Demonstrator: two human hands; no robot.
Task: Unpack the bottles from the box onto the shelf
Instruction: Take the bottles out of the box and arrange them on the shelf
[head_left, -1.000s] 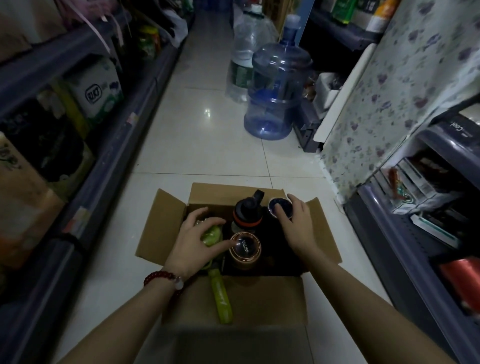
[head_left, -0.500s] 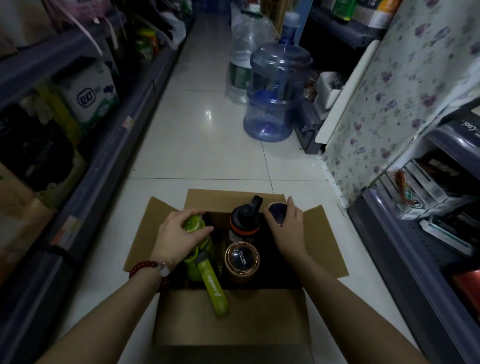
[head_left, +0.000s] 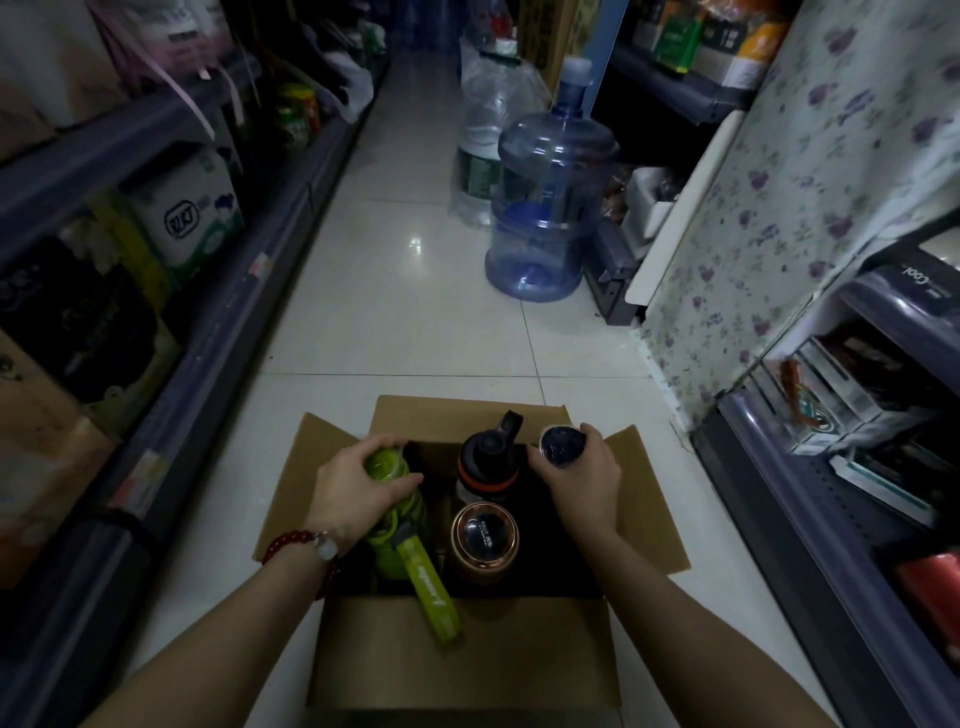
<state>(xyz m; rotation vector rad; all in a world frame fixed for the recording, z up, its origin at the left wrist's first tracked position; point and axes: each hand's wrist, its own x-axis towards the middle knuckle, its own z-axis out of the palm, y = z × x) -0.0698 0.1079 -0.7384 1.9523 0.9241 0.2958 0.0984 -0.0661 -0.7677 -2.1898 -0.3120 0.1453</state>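
An open cardboard box sits on the tiled floor in front of me. My left hand grips the top of a green bottle with a green strap that hangs over the box's near flap. My right hand grips a dark blue bottle at the box's far right. Between them stand a black bottle with an orange ring and a copper-rimmed bottle. Both gripped bottles stand partly out of the box.
Dark shelves line both sides of the aisle: the left shelf holds cartons, the right shelf holds boxed goods. A big blue water jug stands on the floor ahead, next to a floral cloth.
Both hands have closed round their bottles and drawn them upward; the green bottle's body now shows above the box. The view has shifted slightly forward.
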